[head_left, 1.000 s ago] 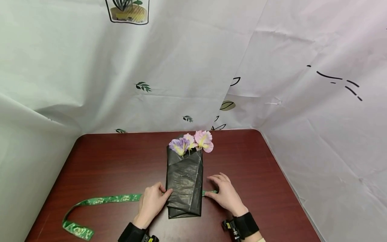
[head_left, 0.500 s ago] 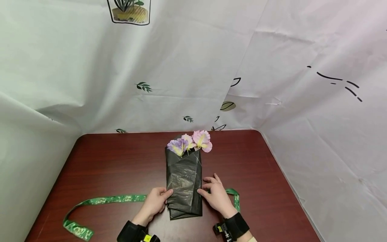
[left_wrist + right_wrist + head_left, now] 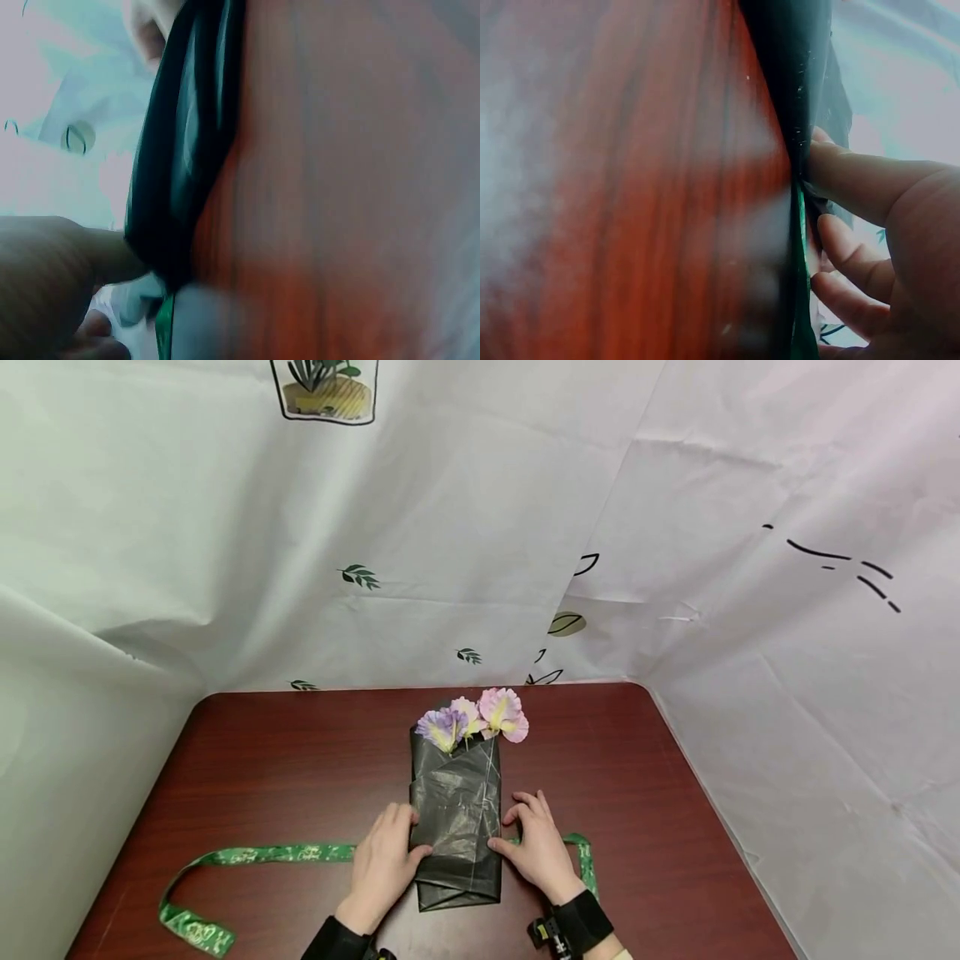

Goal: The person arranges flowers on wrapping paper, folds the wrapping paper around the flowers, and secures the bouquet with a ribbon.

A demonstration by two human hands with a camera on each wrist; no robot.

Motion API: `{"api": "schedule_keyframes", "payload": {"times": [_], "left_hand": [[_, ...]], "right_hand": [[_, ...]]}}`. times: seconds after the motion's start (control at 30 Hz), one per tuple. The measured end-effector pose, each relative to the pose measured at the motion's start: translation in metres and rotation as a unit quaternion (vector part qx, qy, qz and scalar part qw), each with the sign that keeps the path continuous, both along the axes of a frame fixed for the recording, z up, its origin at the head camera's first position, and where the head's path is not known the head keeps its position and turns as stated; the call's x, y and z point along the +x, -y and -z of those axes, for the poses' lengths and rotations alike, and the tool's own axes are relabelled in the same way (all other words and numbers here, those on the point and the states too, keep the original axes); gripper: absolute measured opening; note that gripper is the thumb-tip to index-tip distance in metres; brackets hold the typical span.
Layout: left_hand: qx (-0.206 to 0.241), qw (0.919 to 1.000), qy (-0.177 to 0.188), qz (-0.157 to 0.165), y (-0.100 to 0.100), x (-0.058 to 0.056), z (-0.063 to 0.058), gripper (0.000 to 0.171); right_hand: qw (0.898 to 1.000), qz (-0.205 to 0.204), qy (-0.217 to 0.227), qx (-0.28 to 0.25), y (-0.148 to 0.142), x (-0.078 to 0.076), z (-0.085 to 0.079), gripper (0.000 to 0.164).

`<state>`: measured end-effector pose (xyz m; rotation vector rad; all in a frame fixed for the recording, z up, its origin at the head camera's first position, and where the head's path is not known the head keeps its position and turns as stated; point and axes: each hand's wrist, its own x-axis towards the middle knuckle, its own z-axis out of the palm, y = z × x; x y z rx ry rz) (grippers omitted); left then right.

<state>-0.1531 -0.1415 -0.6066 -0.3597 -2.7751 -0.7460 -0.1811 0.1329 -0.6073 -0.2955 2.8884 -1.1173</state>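
A flower bouquet wrapped in black paper (image 3: 457, 818) lies on the table, its purple and pink flowers (image 3: 502, 714) showing at the far end. My left hand (image 3: 382, 864) holds the wrap's left edge, thumb on top and fingers along the side. On the opposite edge, my right hand (image 3: 538, 852) has its thumb against the paper and its fingers bent beside it; the right wrist view shows the thumb touching the black wrap (image 3: 799, 75). A green patterned ribbon (image 3: 277, 854) passes under the bouquet and comes out on both sides.
The dark red wooden table (image 3: 300, 760) has rounded far corners. White printed cloth (image 3: 465, 527) hangs behind it and along both sides. The ribbon's left end curls toward the near left; its right part bends toward me near the right wrist.
My right hand has let go of the ribbon and moved left to the wrap's edge. The ribbon's right part now shows beyond that hand. The bouquet has shifted slightly toward me.
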Motion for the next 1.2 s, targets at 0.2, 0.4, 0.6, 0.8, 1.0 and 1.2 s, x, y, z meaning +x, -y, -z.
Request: {"api": "schedule_keyframes", "payload": {"times": [0.2,0.4,0.6,0.8,1.0,1.2], "left_hand": [[-0.039,0.9776,-0.021,0.206,0.011,-0.008,0.012,0.064],[0.03,0.9643,0.146,0.219,0.027,-0.011,0.018,0.071],[0.02,0.953,0.212,0.215,0.03,-0.016,0.011,0.097],[0.038,0.9515,0.22,0.212,0.031,-0.014,0.0,0.097],[0.05,0.9592,0.175,0.217,0.03,-0.011,-0.011,0.093],[0.068,0.9634,0.163,0.202,0.028,-0.012,-0.016,0.084]], "right_hand": [[1.0,0.001,0.003,0.01,0.001,-0.001,0.0,0.035],[1.0,0.0,0.011,0.01,0.001,0.0,-0.002,0.033],[1.0,-0.003,0.005,0.016,0.001,-0.001,-0.004,0.033],[0.998,-0.053,0.027,0.008,-0.011,-0.002,-0.009,0.033],[0.996,-0.08,0.014,0.032,-0.031,-0.003,-0.022,0.045],[0.997,-0.073,0.002,0.031,-0.041,-0.002,-0.031,0.045]]}}
